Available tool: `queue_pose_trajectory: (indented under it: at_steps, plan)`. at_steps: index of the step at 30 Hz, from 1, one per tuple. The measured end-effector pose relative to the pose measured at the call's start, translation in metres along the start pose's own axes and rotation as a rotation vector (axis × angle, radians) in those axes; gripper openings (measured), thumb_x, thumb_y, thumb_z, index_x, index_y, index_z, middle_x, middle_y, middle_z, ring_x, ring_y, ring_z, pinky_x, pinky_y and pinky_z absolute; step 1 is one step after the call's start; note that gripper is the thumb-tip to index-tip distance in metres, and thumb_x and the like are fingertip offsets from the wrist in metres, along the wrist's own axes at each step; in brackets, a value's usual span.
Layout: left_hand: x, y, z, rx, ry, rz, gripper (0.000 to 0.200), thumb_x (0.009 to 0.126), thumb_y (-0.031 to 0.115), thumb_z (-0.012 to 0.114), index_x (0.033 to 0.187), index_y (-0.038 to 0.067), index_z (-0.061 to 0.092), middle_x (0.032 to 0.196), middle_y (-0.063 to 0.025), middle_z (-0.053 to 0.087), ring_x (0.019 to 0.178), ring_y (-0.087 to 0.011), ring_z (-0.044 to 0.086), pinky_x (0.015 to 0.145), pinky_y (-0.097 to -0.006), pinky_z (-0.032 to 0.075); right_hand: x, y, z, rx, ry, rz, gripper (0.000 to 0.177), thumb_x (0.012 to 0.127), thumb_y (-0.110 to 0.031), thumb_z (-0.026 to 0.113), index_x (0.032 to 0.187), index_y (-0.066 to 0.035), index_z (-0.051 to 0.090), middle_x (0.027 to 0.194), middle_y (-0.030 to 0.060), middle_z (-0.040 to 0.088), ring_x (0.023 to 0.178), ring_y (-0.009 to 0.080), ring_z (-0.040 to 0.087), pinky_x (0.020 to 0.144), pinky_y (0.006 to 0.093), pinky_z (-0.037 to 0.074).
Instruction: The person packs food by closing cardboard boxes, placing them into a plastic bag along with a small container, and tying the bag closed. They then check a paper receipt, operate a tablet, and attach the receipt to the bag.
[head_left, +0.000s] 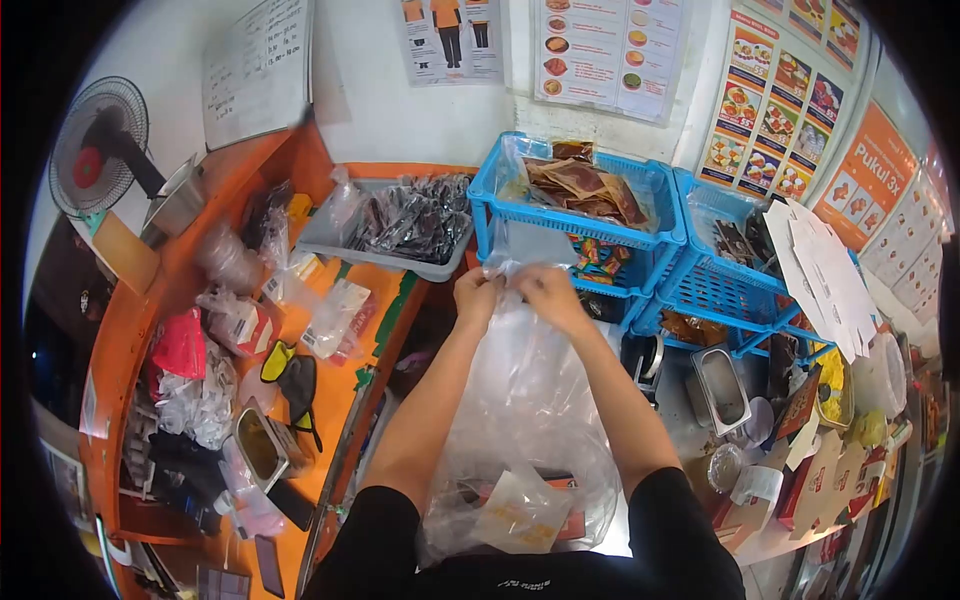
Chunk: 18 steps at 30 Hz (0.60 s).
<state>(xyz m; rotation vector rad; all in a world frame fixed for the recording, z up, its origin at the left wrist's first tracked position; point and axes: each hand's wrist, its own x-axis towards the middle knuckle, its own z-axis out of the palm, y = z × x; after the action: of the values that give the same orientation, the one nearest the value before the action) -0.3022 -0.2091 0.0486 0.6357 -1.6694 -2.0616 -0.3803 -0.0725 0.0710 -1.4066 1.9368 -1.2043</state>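
A large clear plastic bag (515,400) hangs down in front of my body, its top gathered up between my hands. My left hand (478,298) pinches the gathered top on the left side. Close beside it, my right hand (546,294) has its fingers bent down over the same plastic. Low in the bag area shows a pale sheet with yellow print (520,512), with dark and red shapes around it partly hidden behind the plastic. Just beyond my hands stands a blue stacked basket (590,232) with brown sachets (588,188) in its upper tier.
On the left, an orange counter (345,385) carries a grey tray (325,238) of black wrapped packets, a metal container (262,448) and a black-and-yellow pouch-like item (292,380). To the right are another blue basket (720,275), a metal pan (722,388) and white flat sheets (820,270).
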Motion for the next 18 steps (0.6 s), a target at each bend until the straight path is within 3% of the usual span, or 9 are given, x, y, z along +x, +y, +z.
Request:
queue_pose_trajectory:
  at_steps: [2, 6, 8, 9, 11, 14, 15, 16, 18]
  plan:
    - [-0.002, -0.002, -0.003, 0.211, 0.051, 0.282, 0.003, 0.079, 0.001, 0.062, 0.082, 0.0, 0.062, 0.073, -0.002, 0.062, 0.064, -0.0095, 0.056, 0.057, -0.0243, 0.043, 0.005, 0.002, -0.009, -0.441, 0.594, 0.03, 0.037, 0.074, -0.017, 0.058, 0.11, -0.007, 0.061, 0.102, 0.0163, 0.066, 0.098, 0.0343, 0.06, 0.096, 0.0474, 0.033]
    - [-0.061, 0.083, -0.021, 0.803, -0.179, 0.46, 0.009, 0.081, -0.001, 0.059, 0.085, 0.004, 0.053, 0.075, -0.0038, 0.062, 0.067, -0.0077, 0.055, 0.058, -0.0236, 0.042, -0.004, -0.028, -0.019, -0.277, 0.409, 0.178, 0.042, 0.074, -0.018, 0.062, 0.115, -0.008, 0.06, 0.11, 0.0195, 0.062, 0.111, 0.0357, 0.054, 0.104, 0.0492, 0.027]
    - [-0.085, 0.107, -0.033, 0.568, -0.424, 0.417, 0.021, 0.082, -0.001, 0.057, 0.093, 0.007, 0.042, 0.07, -0.0028, 0.058, 0.063, -0.0064, 0.051, 0.055, -0.0233, 0.04, -0.026, -0.076, -0.002, 0.096, 0.431, -0.32, 0.05, 0.074, -0.021, 0.068, 0.121, -0.009, 0.058, 0.123, 0.0203, 0.055, 0.124, 0.037, 0.042, 0.109, 0.0456, 0.023]
    - [-0.092, 0.114, -0.038, 0.422, -0.471, 0.388, 0.025, 0.082, -0.002, 0.057, 0.097, 0.007, 0.038, 0.069, -0.0021, 0.055, 0.062, -0.0058, 0.049, 0.054, -0.0225, 0.039, -0.038, -0.089, 0.003, 0.117, 0.425, -0.294, 0.05, 0.074, -0.021, 0.068, 0.121, -0.009, 0.058, 0.123, 0.0203, 0.055, 0.124, 0.037, 0.042, 0.109, 0.0456, 0.023]
    - [-0.11, 0.125, -0.048, 0.373, -0.433, 0.369, 0.03, 0.084, -0.001, 0.057, 0.101, 0.005, 0.034, 0.072, -0.0045, 0.056, 0.064, -0.006, 0.049, 0.054, -0.0209, 0.038, -0.063, -0.109, 0.013, -0.378, 0.225, -0.404, 0.045, 0.082, -0.022, 0.063, 0.123, -0.006, 0.056, 0.132, 0.0154, 0.049, 0.132, 0.0308, 0.034, 0.11, 0.0396, 0.023]
    - [-0.149, 0.13, -0.052, 0.548, -0.336, 0.263, 0.037, 0.084, 0.005, 0.062, 0.109, 0.002, 0.035, 0.077, -0.0057, 0.061, 0.065, -0.0081, 0.053, 0.063, -0.024, 0.042, -0.095, -0.143, 0.021, 0.9, 0.25, -0.059, 0.038, 0.085, -0.019, 0.06, 0.118, 0.001, 0.058, 0.117, 0.017, 0.06, 0.11, 0.0261, 0.057, 0.098, 0.035, 0.041]
    - [-0.165, 0.125, -0.054, 0.559, -0.368, 0.42, 0.044, 0.083, 0.008, 0.063, 0.115, 0.001, 0.034, 0.075, -0.0048, 0.062, 0.066, -0.0095, 0.055, 0.07, -0.0274, 0.043, -0.107, -0.159, 0.021, 1.105, 0.306, -0.048, 0.024, 0.087, -0.014, 0.059, 0.108, -0.004, 0.061, 0.103, 0.0088, 0.065, 0.088, 0.0195, 0.062, 0.086, 0.0323, 0.047]
    - [-0.178, 0.124, -0.056, 0.57, -0.396, 0.591, 0.051, 0.083, 0.011, 0.065, 0.122, 0.0, 0.034, 0.074, -0.0039, 0.062, 0.068, -0.0109, 0.057, 0.076, -0.0308, 0.045, -0.12, -0.139, 0.013, 1.098, 0.324, -0.085, 0.018, 0.086, -0.013, 0.056, 0.101, -0.004, 0.057, 0.084, 0.0037, 0.061, 0.069, 0.0154, 0.057, 0.072, 0.0294, 0.048]
    - [-0.208, 0.126, -0.061, 0.659, -0.657, 0.521, 0.044, 0.083, 0.013, 0.065, 0.118, 0.001, 0.04, 0.077, -0.0039, 0.062, 0.071, -0.0115, 0.057, 0.079, -0.0307, 0.044, -0.155, -0.155, -0.004, 0.709, 0.132, 0.065, 0.021, 0.084, -0.017, 0.054, 0.099, -0.003, 0.05, 0.079, -0.0004, 0.048, 0.073, 0.0119, 0.049, 0.074, 0.0274, 0.043]
